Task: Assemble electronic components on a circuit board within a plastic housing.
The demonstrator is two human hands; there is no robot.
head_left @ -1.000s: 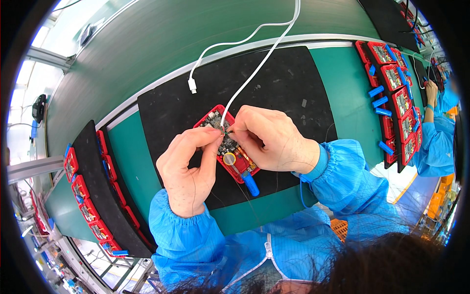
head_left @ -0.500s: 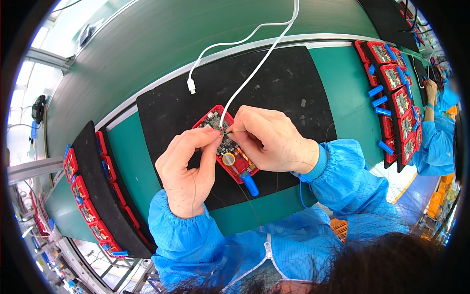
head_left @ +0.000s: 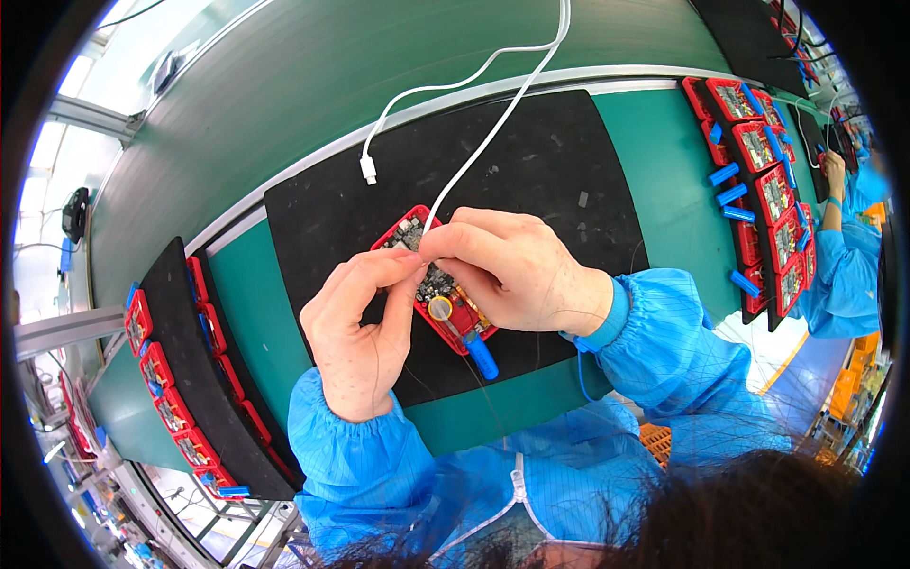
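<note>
Far to the left of the fingers we see a long, flat, matt black board (head_left: 199, 370) edged by two rows of small red shells (head_left: 139, 315), boxy and packed with parts. Between it and the fingers runs a smooth green tabletop (head_left: 261, 318).

Next comes our left hand (head_left: 346, 332), bare below a crinkled blue sleeve (head_left: 355, 465) gathered at the wrist. Its thumb and forefinger pinch together at the lower end of a white cable (head_left: 479, 156); the exact piece between the tips is too small to see. Beyond the fingers lies a slim white plug (head_left: 369, 171) on a second smooth, round white lead.

Directly beneath the fingers sits a red case (head_left: 391, 235), a rounded rectangle set askew on a dull, scuffed black mat (head_left: 550, 180). Inside it we see a speckled grey circuit board (head_left: 409, 233) and, nearer us than the fingertips, a yellow-rimmed disc (head_left: 440, 309); a glossy blue cylinder (head_left: 482, 358) juts over the near edge.

Our right hand (head_left: 521, 270) curls in, its forefinger tip meeting the left fingers; we cannot tell what it grips.

Well right of the fingers, more red cases (head_left: 776, 194) stand clustered with blue cylinders (head_left: 731, 194). Farthest right is a co-worker's hand (head_left: 835, 175).
</note>
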